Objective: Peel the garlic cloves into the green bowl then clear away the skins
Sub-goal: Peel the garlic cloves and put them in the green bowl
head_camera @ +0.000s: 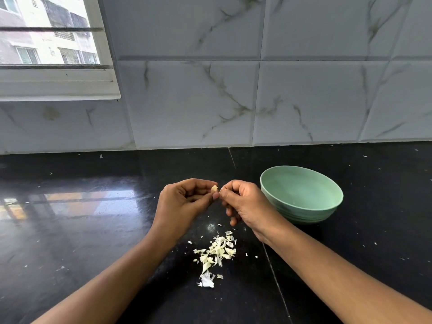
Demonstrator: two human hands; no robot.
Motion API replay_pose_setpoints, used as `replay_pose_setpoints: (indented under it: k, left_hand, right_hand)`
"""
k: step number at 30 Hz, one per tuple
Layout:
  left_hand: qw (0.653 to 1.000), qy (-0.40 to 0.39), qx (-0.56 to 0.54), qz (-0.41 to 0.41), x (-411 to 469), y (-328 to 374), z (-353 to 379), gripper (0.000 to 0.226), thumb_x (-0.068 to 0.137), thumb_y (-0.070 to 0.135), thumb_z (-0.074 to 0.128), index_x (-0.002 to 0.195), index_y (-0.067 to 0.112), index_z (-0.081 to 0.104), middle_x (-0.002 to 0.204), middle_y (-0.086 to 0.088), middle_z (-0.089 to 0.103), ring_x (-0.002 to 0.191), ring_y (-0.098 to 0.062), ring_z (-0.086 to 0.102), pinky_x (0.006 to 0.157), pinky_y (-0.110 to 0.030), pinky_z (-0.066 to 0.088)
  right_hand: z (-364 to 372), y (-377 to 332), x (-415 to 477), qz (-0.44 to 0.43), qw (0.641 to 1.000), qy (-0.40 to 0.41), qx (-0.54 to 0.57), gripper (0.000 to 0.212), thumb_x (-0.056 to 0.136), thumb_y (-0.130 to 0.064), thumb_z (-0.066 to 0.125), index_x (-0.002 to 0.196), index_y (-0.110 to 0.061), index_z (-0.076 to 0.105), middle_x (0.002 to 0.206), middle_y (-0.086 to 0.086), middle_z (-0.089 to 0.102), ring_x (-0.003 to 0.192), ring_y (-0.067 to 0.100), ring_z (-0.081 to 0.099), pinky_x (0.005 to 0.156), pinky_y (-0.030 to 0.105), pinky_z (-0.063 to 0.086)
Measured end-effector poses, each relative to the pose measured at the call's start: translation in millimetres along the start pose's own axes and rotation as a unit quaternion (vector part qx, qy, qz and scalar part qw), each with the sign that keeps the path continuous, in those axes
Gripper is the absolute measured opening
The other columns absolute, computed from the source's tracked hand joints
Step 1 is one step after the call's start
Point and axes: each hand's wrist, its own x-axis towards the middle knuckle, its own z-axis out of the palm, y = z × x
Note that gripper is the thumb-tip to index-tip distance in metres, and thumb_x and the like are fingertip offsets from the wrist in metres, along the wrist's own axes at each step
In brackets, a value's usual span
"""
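1. At frame centre, our left hand [184, 197] pinches the garlic clove [214, 189]; our right hand [243, 202] pinches at its skin.
2. We judge it light, firm, slippery; grip the ends.
3. The green bowl [301, 195] sits right; skins [216, 252] lie below on the tabletop [93, 218].

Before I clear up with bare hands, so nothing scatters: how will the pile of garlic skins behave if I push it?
The garlic skins look thin and curled, so they are probably very light and floppy. Loose flakes dot the glossy counter, so a push would likely scatter some.
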Motion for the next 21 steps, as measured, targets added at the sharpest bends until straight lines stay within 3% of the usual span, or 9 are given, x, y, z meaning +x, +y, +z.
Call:
replay_pose_setpoints:
  k: [3, 6, 9, 13, 17, 21]
  left_hand:
    - [0.995, 0.014, -0.078, -0.060, 3, 1, -4, 0.024, 0.069, 0.016, 0.074, 0.093, 0.010, 0.072, 0.083, -0.007, 0.075, 0.075, -0.013, 0.071, 0.060, -0.019, 0.054]
    - [0.981, -0.004, -0.129, -0.146, 5, -1, -5, 0.017, 0.079, 0.009, 0.069, 0.096, 0.012, 0.071, 0.087, -0.005, 0.076, 0.078, -0.009, 0.071, 0.059, -0.016, 0.053]
    - [0.966, -0.037, -0.149, -0.206, 5, -4, -3, 0.017, 0.086, 0.006, 0.063, 0.099, 0.012, 0.071, 0.091, -0.005, 0.076, 0.080, -0.007, 0.071, 0.057, -0.014, 0.052]
    - [0.958, -0.038, -0.173, -0.227, 7, -3, -4, 0.016, 0.087, 0.006, 0.061, 0.097, 0.012, 0.071, 0.090, -0.006, 0.076, 0.080, -0.006, 0.071, 0.057, -0.013, 0.052]
    - [0.956, -0.042, -0.177, -0.232, 8, -3, -6, 0.017, 0.089, 0.005, 0.058, 0.098, 0.012, 0.070, 0.090, -0.006, 0.075, 0.080, -0.007, 0.071, 0.057, -0.014, 0.052]
    - [0.954, -0.044, -0.178, -0.239, 9, -3, -8, 0.018, 0.090, 0.004, 0.056, 0.098, 0.012, 0.070, 0.088, -0.006, 0.075, 0.078, -0.008, 0.072, 0.057, -0.015, 0.053]
  right_hand:
    - [-3, 1, 2, 0.017, 0.998, -0.002, -0.057, 0.016, 0.090, -0.013, 0.057, 0.075, -0.011, 0.059, 0.062, 0.005, 0.053, 0.052, 0.017, 0.049, 0.039, 0.025, 0.039]
    - [-6, -2, 3, 0.013, 0.989, -0.006, -0.147, 0.014, 0.088, -0.014, 0.057, 0.079, -0.007, 0.064, 0.063, -0.001, 0.055, 0.049, 0.011, 0.051, 0.038, 0.024, 0.039]
    - [-10, -6, 2, 0.001, 0.980, -0.008, -0.198, 0.024, 0.091, -0.016, 0.050, 0.074, -0.014, 0.066, 0.063, -0.003, 0.057, 0.046, 0.007, 0.050, 0.038, 0.023, 0.040]
    - [-16, -8, 0, -0.037, 0.971, -0.005, -0.235, 0.017, 0.086, -0.020, 0.062, 0.073, -0.013, 0.071, 0.059, -0.002, 0.062, 0.047, 0.005, 0.052, 0.041, 0.019, 0.041]
    - [-15, -7, -1, -0.077, 0.956, 0.004, -0.284, 0.018, 0.072, -0.023, 0.079, 0.060, -0.022, 0.065, 0.046, -0.014, 0.056, 0.043, -0.001, 0.048, 0.046, 0.014, 0.037]
    - [-16, -9, -1, -0.107, 0.956, 0.006, -0.274, 0.022, 0.069, -0.011, 0.077, 0.066, -0.022, 0.058, 0.053, -0.016, 0.056, 0.049, 0.002, 0.051, 0.050, 0.023, 0.048]
